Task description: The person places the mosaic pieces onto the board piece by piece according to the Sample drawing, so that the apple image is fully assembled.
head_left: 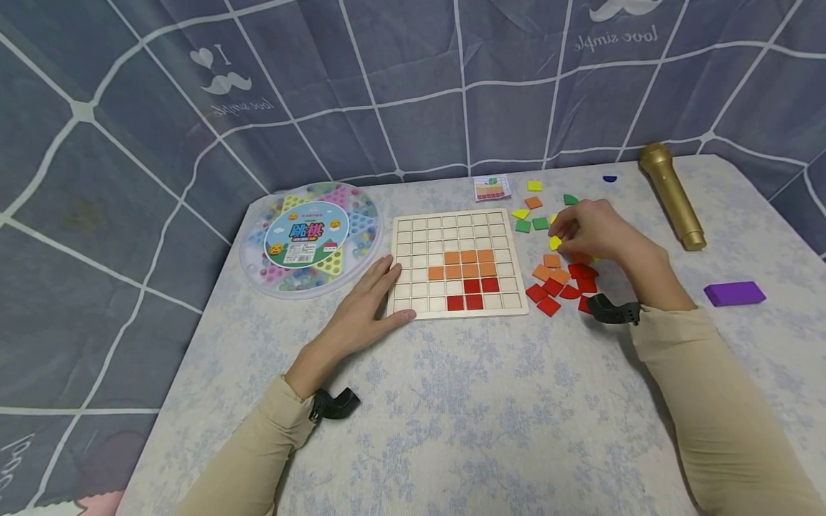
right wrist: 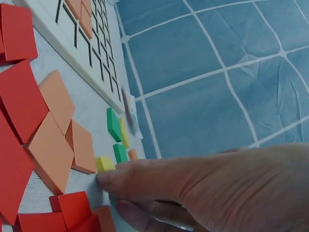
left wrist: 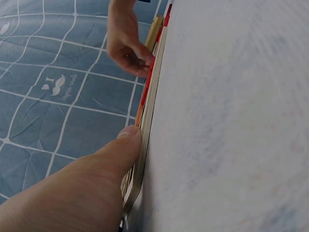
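Observation:
A square wooden grid board [head_left: 419, 233] lies on the table, with several orange tiles [head_left: 469, 270] and red tiles [head_left: 473, 287] in its lower right cells. My left hand [head_left: 361, 308] rests at the board's lower left corner, fingers extended along the left side. In the left wrist view, its thumb [left wrist: 126, 137] lies against the board's edge. To the right of the board, my right hand [head_left: 594, 229] pinches a yellow tile [head_left: 555, 244] between thumb and fingers, among the loose tiles. Part of that tile [right wrist: 105, 163] shows beyond the thumb in the right wrist view.
Loose red tiles [head_left: 548, 306], orange tiles [head_left: 551, 261] and green tiles [head_left: 523, 226] lie right of the board. Behind it is a small pattern card [head_left: 492, 188]. A round Chinese checkers box [head_left: 310, 240] sits left; a gold microphone [head_left: 672, 197] and purple block [head_left: 734, 294] lie right.

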Demonstrator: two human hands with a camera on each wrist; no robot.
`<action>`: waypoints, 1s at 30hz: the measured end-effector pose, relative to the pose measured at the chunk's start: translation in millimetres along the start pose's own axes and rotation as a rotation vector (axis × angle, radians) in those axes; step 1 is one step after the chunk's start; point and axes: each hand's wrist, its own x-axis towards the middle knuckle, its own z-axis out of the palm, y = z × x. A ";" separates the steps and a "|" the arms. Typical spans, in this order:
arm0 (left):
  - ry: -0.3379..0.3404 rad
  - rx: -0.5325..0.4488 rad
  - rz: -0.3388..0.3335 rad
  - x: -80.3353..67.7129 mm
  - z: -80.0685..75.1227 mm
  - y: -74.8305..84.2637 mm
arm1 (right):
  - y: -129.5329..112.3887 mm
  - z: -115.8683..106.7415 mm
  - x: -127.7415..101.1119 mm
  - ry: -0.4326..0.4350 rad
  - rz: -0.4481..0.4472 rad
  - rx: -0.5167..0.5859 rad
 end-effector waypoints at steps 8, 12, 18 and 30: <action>0.000 0.001 -0.004 0.7 -0.3 -1.0 | 1.6 4.4 4.6 0.019 -0.013 -0.009; -0.001 0.004 -0.003 1.1 -0.9 -1.1 | 0.9 6.7 5.9 0.023 -0.031 -0.003; 0.008 0.002 0.001 1.2 -1.5 -0.8 | -1.3 9.3 7.4 0.069 -0.071 -0.011; 0.007 -0.007 0.001 -1.6 0.4 -0.1 | -25.6 19.1 14.4 0.134 -0.193 0.059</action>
